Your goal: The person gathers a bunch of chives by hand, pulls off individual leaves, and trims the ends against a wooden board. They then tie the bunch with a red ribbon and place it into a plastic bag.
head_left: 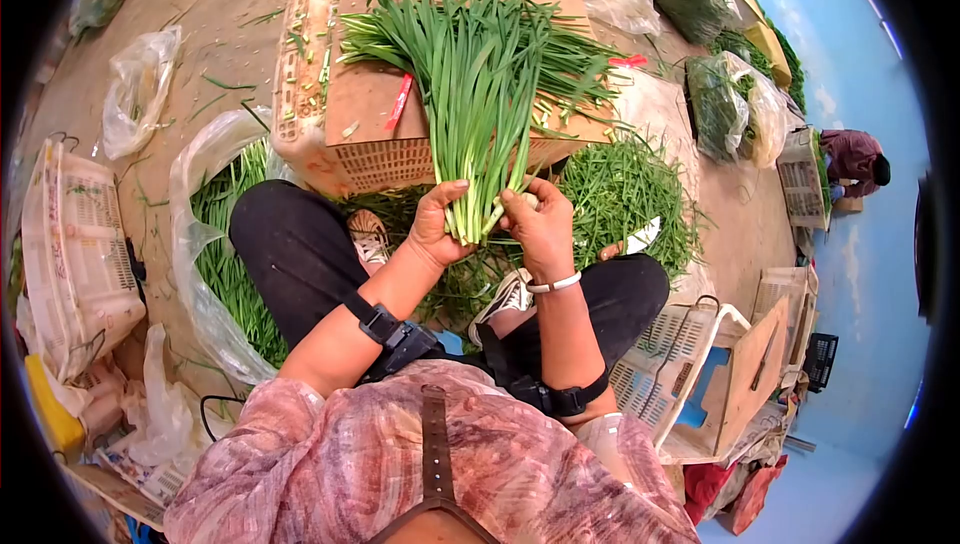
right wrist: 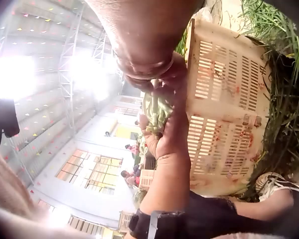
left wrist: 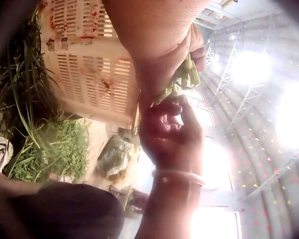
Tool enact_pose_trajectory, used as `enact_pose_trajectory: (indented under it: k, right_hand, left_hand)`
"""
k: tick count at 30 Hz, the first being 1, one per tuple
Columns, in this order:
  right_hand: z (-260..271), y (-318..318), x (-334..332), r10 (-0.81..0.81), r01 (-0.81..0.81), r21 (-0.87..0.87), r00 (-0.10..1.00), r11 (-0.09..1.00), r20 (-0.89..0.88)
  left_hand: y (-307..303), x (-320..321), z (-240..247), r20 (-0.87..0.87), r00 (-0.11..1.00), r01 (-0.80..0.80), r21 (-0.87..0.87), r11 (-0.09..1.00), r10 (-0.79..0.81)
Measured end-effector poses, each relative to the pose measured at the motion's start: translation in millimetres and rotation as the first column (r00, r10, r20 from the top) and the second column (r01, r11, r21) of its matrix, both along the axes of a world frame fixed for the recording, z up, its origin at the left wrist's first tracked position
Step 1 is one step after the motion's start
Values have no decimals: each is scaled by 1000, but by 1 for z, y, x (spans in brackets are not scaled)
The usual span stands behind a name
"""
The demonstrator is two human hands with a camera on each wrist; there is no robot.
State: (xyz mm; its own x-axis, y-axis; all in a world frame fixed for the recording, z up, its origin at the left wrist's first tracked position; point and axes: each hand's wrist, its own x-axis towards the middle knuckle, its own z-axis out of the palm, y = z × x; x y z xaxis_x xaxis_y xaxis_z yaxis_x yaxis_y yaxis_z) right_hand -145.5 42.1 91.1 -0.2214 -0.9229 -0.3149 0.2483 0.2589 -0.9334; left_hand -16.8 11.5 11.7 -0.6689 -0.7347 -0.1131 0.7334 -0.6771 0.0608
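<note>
A bunch of garlic chives (head_left: 475, 124) stands fanned out, its long green leaves pointing away from the body and its pale stem ends toward it. My left hand (head_left: 440, 226) grips the bunch low, around the stems. At the right side of the same stem ends, my right hand (head_left: 543, 229) has curled fingers and pinches a few chive stems between thumb and fingers. The left wrist view shows the cut stem ends (left wrist: 187, 74) between both hands. More chives (head_left: 375, 39) lie on the brown board (head_left: 375, 124) behind the bunch.
The board rests on an upturned plastic crate (head_left: 300, 134). Loose chives (head_left: 625, 194) are heaped at right, with a knife blade (head_left: 643, 236) near the right knee. An open plastic bag (head_left: 190, 184) of chives stands at left. Another person (head_left: 853, 159) sits far right.
</note>
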Motion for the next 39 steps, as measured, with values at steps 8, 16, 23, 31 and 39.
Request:
enact_pose_trajectory:
  k: [8, 16, 23, 31, 39]
  right_hand:
    - [-6, 8, 9, -178, 113, -145, 778, 983, -603]
    - [-2, 9, 3, -144, 24, -173, 674, 985, -724]
    - [-1, 4, -1, -71, -40, -92, 365, 995, -928]
    - [-12, 3, -14, -87, -2, -108, 580, 994, -810]
    - [1, 7, 0, -106, -4, -120, 437, 993, -893]
  left_hand:
    - [1, -12, 12, -58, 998, -32, 20, 999, 33]
    - [3, -14, 27, -137, 989, -50, 43, 998, 56]
    - [1, -15, 40, -137, 988, -61, 39, 997, 66]
    - [2, -13, 34, -223, 974, -30, 28, 999, 36]
    - [-2, -19, 11, -142, 989, 40, 30, 999, -35]
